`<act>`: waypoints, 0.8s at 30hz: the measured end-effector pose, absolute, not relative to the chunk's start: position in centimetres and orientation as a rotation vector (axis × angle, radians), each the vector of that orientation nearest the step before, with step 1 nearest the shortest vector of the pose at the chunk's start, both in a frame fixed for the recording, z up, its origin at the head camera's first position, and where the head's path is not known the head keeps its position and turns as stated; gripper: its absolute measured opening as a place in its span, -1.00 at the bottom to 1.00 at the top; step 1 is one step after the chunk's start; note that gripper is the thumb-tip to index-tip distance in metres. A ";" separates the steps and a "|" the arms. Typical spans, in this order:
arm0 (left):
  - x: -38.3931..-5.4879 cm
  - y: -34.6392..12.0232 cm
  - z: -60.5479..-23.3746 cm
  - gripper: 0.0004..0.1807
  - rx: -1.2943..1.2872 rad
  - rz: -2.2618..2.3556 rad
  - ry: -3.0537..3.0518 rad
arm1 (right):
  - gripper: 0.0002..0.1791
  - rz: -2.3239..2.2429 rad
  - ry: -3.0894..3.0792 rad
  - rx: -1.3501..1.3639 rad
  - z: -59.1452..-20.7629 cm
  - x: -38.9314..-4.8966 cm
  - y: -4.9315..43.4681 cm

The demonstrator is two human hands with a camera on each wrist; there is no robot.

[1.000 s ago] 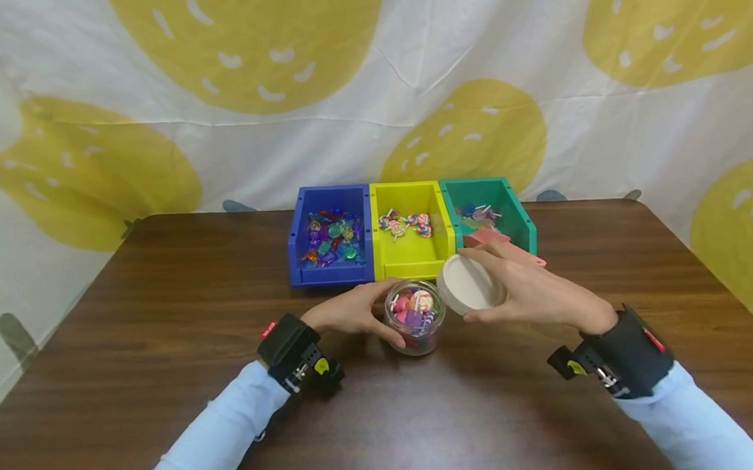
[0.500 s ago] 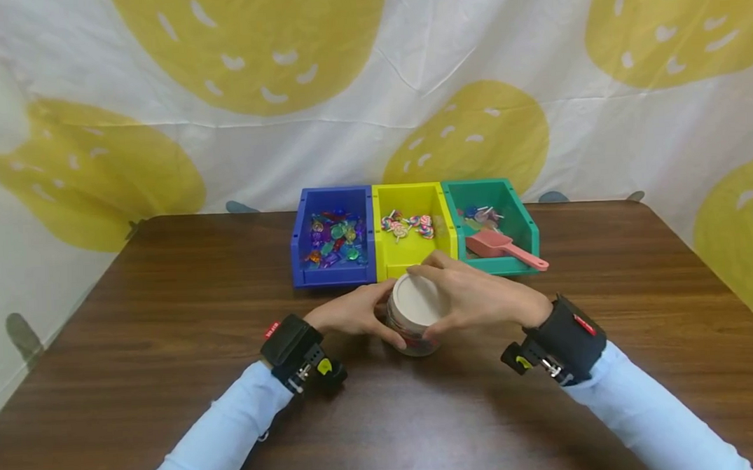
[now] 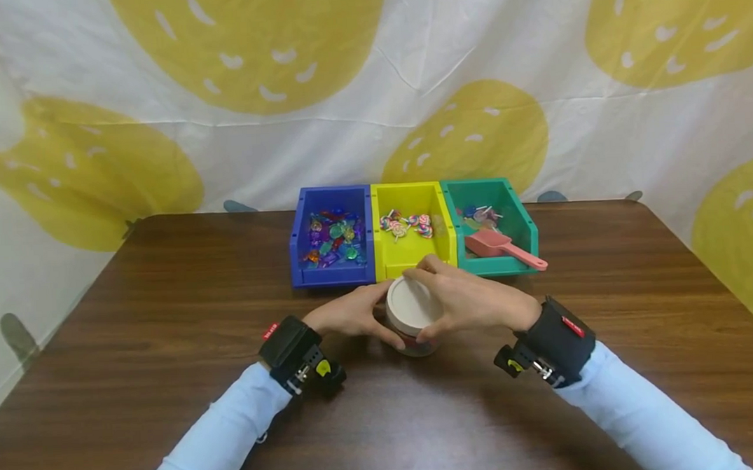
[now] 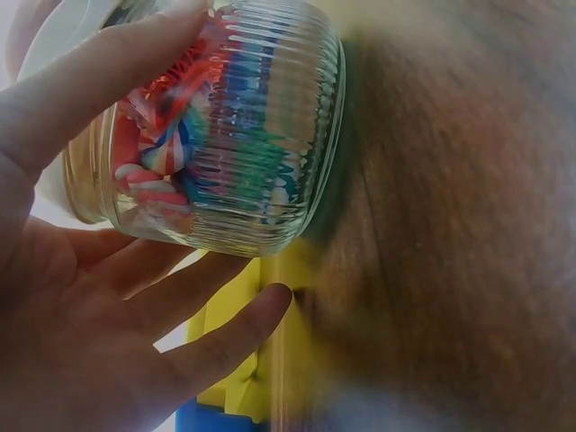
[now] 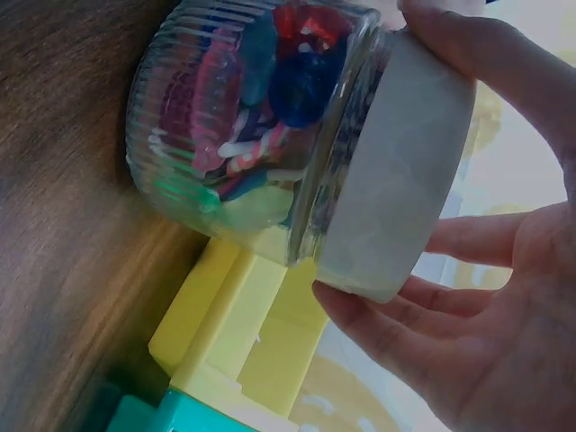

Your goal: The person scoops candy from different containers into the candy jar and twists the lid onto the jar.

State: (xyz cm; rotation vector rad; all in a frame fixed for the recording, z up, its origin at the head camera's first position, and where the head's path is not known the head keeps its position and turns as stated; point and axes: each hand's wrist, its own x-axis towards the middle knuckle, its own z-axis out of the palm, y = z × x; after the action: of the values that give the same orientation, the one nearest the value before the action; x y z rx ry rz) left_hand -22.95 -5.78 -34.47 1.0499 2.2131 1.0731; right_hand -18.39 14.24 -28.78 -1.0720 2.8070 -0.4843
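Observation:
A ribbed glass jar (image 4: 261,135) full of colorful candies stands upright on the table, in front of the yellow bin. My left hand (image 3: 353,312) grips it from the left, thumb on the near side and fingers toward the far side. On its mouth sits a white round lid (image 5: 396,171), pinched at the edges by the thumb and fingers of my right hand (image 3: 470,297). In the right wrist view a band of the jar's neck shows below the lid; how far it is screwed on I cannot tell.
Behind the jar stand a blue bin (image 3: 334,275) of shiny candies, a yellow bin (image 3: 415,254) with several lollipops and a green bin (image 3: 517,218) with more. Across the green bin's front lies a pink scoop (image 3: 500,247). A patterned cloth (image 3: 335,146) hangs behind the brown table (image 3: 166,328).
My right hand has brought the lid left from beside the jar onto its mouth, covering the candies, and then shifted slightly further left. The left hand stays on the jar.

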 end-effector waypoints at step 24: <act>-22.8 -5.6 -34.1 -0.09 1.031 1.059 2.229 | -0.10 -0.280 2.933 -1.082 -28.6 -17.9 13.4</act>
State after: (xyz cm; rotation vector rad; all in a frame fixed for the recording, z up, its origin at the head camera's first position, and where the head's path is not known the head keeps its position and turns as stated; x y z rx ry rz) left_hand -22.80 -5.59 -34.11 1.0306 2.2289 1.0593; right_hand -17.89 13.43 -28.59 -1.0824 2.9332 -0.2804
